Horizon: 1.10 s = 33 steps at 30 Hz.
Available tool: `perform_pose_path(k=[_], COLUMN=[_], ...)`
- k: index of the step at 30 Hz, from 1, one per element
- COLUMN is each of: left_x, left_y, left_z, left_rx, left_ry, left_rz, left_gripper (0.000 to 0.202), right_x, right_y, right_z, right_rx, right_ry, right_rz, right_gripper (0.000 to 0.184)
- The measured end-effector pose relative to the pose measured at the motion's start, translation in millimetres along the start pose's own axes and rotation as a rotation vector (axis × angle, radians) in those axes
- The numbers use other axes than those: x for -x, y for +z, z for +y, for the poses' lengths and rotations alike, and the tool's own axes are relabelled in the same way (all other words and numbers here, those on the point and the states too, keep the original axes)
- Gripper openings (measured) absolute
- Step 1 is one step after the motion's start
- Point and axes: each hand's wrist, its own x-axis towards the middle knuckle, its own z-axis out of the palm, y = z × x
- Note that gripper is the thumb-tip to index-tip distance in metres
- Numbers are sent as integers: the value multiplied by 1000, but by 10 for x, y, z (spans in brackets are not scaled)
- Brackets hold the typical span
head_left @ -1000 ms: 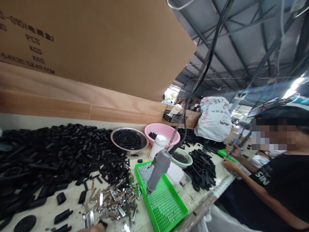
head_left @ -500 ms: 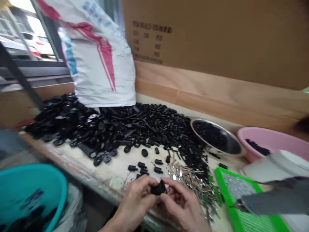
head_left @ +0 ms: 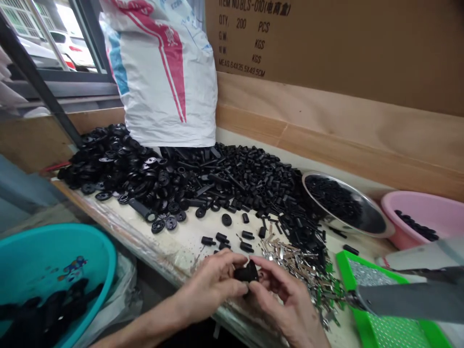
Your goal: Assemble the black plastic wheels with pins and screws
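Observation:
Over the table's front edge, my left hand [head_left: 213, 278] and my right hand [head_left: 286, 295] come together around a small black plastic part [head_left: 246, 273]. Thumb and fingers of each hand press on it from either side; its exact kind is partly hidden by them. Just beyond my fingertips lie several short black cylinders with thin stems [head_left: 246, 246] and a black disc [head_left: 226, 220]. To the right of my right hand spreads a heap of flat metal pieces [head_left: 290, 256].
Black plastic parts [head_left: 203, 179] are piled along the back, below a white sack [head_left: 170, 87]. On the right stand a steel bowl [head_left: 377, 227], a pink basin [head_left: 402, 203] and a green tray [head_left: 344, 263], with a grey arm-like bar [head_left: 409, 299] across it. A teal basin [head_left: 108, 270] stands lower left.
The view has shifted, so the table appears further right and slightly higher. Both hands still grip the black part, whose angle between the fingers looks slightly different.

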Motion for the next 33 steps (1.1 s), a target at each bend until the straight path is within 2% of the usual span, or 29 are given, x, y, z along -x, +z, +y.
perform_pose_path(k=[2, 4, 6, 9, 10, 11, 14, 16, 18, 20, 23, 25, 26, 29, 33], left_x=[-13, -17, -4, 34, 43, 47, 37, 29, 31, 42, 56, 56, 54, 48, 34], left_y=[-58, -83, -58, -3, -2, -16, -112, -163, -157, -97, 22, 77, 94, 116, 92], left_z=[38, 29, -20, -93, -98, -90, -21, 16, 8, -56, -219, -327, -369, -438, -420], left_rx=[165, 219, 136, -92, -121, -100, 120, 209, 189, 23, -396, -597, -658, -794, -919], left_ry=[-109, -184, -174, -11, 24, 29, -107, -198, -235, -133, 289, 564, 651, 745, 669], left_rz=[-184, -239, -108, 213, 256, 241, 6, -106, -119, 10, 322, 426, 450, 518, 503], left_gripper=[22, 16, 12, 13, 14, 17, 29, 24, 15, 12, 23, 26, 26, 25, 27], right_x=[-13, -22, -26, -37, -43, -49, -68, -71, -65, -54, -39, -36, -38, -55, -95], right_y=[2, 27, 71, 134, 143, 146, 126, 118, 128, 152, 195, 221, 233, 270, 317], right_z=[-42, -70, -67, -30, -21, -18, -42, -61, -60, -34, 27, 65, 80, 109, 116], right_rx=[40, 45, 20, -39, -47, -43, 19, 55, 53, 11, -93, -154, -178, -202, -182], right_ry=[-53, -51, -2, 82, 88, 79, -17, -67, -58, 4, 86, 113, 125, 147, 109], right_rz=[-24, -37, -28, -5, -7, -17, -67, -94, -89, -55, -2, 18, 23, 41, 72], right_gripper=[30, 29, 28, 31, 31, 31, 29, 29, 28, 28, 34, 37, 38, 41, 46])
